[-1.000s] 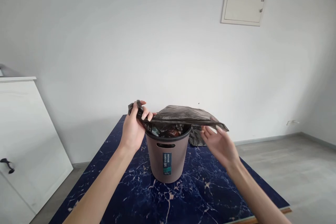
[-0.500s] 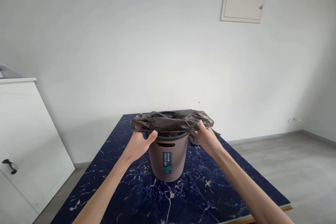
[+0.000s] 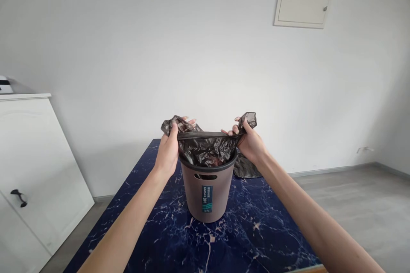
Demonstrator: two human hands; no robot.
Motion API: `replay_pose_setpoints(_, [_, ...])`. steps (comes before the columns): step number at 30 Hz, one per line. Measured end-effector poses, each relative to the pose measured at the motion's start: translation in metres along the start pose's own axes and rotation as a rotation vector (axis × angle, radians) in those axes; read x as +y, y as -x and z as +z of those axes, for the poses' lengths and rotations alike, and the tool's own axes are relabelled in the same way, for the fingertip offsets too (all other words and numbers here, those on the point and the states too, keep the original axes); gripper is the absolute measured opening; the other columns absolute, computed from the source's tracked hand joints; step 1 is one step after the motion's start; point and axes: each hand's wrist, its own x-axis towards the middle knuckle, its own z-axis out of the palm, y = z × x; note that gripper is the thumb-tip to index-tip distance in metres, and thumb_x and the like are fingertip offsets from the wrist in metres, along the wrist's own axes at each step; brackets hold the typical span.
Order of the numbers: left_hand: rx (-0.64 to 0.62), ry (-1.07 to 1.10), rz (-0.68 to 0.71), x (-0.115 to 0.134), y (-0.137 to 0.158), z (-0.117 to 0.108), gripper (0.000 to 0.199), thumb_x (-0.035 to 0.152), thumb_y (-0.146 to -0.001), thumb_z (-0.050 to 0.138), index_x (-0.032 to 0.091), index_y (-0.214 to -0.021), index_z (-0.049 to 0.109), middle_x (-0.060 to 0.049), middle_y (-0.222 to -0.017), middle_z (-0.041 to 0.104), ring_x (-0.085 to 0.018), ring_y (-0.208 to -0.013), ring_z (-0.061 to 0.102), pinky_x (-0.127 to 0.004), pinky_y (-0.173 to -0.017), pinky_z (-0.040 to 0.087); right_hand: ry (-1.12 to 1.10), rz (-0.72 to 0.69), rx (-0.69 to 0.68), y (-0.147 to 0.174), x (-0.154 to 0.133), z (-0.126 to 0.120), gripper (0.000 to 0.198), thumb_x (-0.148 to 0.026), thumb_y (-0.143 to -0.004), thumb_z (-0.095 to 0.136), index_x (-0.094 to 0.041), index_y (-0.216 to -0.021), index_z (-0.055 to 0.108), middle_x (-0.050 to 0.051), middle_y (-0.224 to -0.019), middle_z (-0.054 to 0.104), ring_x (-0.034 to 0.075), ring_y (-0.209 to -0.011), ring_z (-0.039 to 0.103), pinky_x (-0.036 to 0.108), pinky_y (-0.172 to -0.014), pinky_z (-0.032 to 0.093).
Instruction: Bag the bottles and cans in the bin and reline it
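A greyish-brown garbage bin [image 3: 196,194] with a dark rim, a slot handle and a teal label stands upright on the blue marbled table. A thin black garbage bag [image 3: 206,150] comes up out of its mouth, its top edge stretched between my hands above the rim. My left hand [image 3: 169,145] grips the bag's edge at the left, thumb over the plastic. On the right, my right hand [image 3: 251,140] pinches the other end of that edge, with a loose flap rising above the thumb. The bag hides the bin's inside.
Behind the bin at the right, more dark plastic [image 3: 246,167] lies on the table [image 3: 256,239]. A white cabinet [image 3: 38,170] with a black handle stands at the left. The wall [image 3: 205,51] rises beyond the table's far edge, with a panel door [image 3: 303,6] on it.
Both hands have gone up from beside the rim, lifting the bag's edge. The bag, bunched across the bin's top before, is now pulled upward and taut between them.
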Motion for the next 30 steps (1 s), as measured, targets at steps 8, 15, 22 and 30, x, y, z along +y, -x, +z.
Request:
replay_pose_setpoints(8, [-0.084,0.236,0.095,0.002,0.004,-0.007,0.032,0.054,-0.104,0.067,0.023,-0.110,0.073,0.007,-0.069,0.040,-0.010,-0.057,0.045,-0.032,-0.090,0.061,0.085,0.061,-0.110,0.010,-0.016,0.006,0.046,-0.065,-0.090,0.082,-0.025,-0.111,0.070,-0.009,-0.066,0.026,0.010,-0.053,0.016,0.021,-0.045,0.030])
replay_pose_setpoints(15, [0.062,0.209,0.147,-0.004,0.019,-0.021,0.034,0.058,-0.105,0.062,0.025,-0.106,0.072,0.001,-0.080,0.048,-0.016,-0.077,0.055,-0.035,-0.098,0.059,0.194,0.015,-0.116,0.033,-0.026,0.014,0.040,-0.062,-0.102,0.067,-0.024,-0.092,0.068,-0.007,-0.068,0.021,0.013,-0.058,0.010,0.026,-0.048,0.020])
replay_pose_setpoints(22, [-0.086,-0.593,0.000,-0.031,0.034,-0.048,0.096,0.086,-0.084,0.067,0.025,-0.156,0.052,-0.017,-0.171,0.044,-0.047,-0.163,0.027,-0.062,-0.131,0.028,0.156,0.021,-0.082,0.038,-0.019,0.012,0.039,-0.059,-0.102,0.069,-0.023,-0.089,0.065,-0.007,-0.067,0.022,0.012,-0.056,0.010,0.025,-0.047,0.019])
replay_pose_setpoints(30, [-0.243,-0.380,-0.108,-0.021,0.006,-0.030,0.054,0.073,-0.091,0.071,0.034,-0.128,0.079,-0.008,-0.155,0.066,-0.042,-0.150,0.053,-0.053,-0.116,0.053,0.142,0.036,-0.087,0.035,-0.020,0.017,0.036,-0.057,-0.103,0.068,-0.024,-0.090,0.067,-0.006,-0.068,0.022,0.014,-0.057,0.010,0.023,-0.044,0.027])
